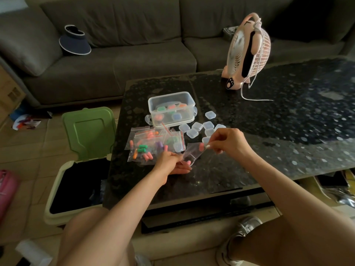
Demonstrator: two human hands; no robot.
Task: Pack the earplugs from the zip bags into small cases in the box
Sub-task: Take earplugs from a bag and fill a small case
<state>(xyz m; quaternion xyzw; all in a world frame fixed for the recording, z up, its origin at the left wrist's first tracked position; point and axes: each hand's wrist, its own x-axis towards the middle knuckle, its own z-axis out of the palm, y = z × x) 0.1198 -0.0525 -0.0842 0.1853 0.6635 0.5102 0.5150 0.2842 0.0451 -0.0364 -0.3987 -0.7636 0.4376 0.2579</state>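
Held zip bag (192,153): can't tell if the seal is open, the right fingers cover the top edge. Two pink earplugs (201,147) are visible inside, one high, one low. Any count beyond that isn't readable.

Left hand (169,160) pinches the bag's lower corner, its lower fingers partly hidden under the plastic. Right hand (228,140) pinches the top edge between thumb and fingertips. The bag is off the table, tilted, stretched between the two hands.

Box (169,95): clear, open, on what looks like its own lid. The filled cases inside are blurred through the wall, so no count. Colours seen: green, orange, pink, blue.

Empty small cases (196,126) sit in a loose cluster just right of the box, some partly hidden behind the right hand.

Pile of zip bags (151,144) lies in front of the box, overlapping, with mixed-colour plugs. Bag count is unclear.

Surface: dark speckled glossy table (288,121), right end cut off. Pink desk fan (247,50) stands at the far edge, white cord trailing.

Room: grey sofa (124,45) behind, dark visor (75,42) on it. Open green-lidded bin (88,131) left of the table. Tiled floor, dim light.
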